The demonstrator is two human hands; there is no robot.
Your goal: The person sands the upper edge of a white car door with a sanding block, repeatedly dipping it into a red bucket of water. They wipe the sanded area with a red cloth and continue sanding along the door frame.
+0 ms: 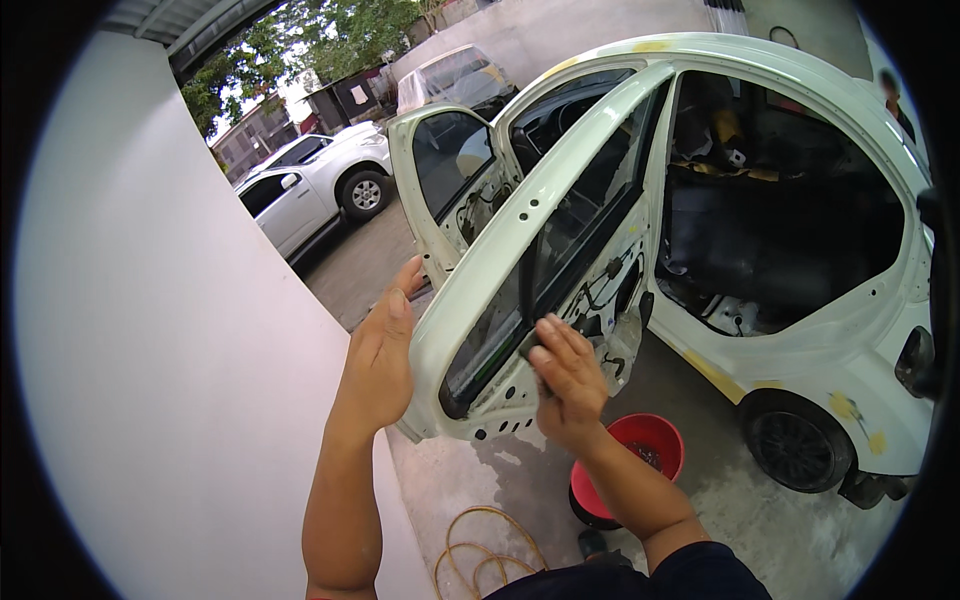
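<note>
Rear door: the open white rear door [520, 260] of the stripped white car [800, 330] stands swung out towards the person, inner side bare of trim.
Left hand: the left hand [385, 345] lies flat and open against the door's outer edge, fingers [405, 280] stretched upward and gripping nothing; it seems to brace the panel from the other side.
Right hand: the right hand [565, 375] presses on the inner frame just below the window opening, fingers [550, 340] curled over a small dark pad [528, 347], probably for sanding; how tight the hold is, I cannot tell.
Red bucket: a red bucket [640, 465] sits on the wet concrete floor [760, 530] just under the right forearm, within easy reach.
Hose: a coiled yellow hose [485, 555] lies near the person's feet.
Front door: the front door [445, 190] is open too.
</note>
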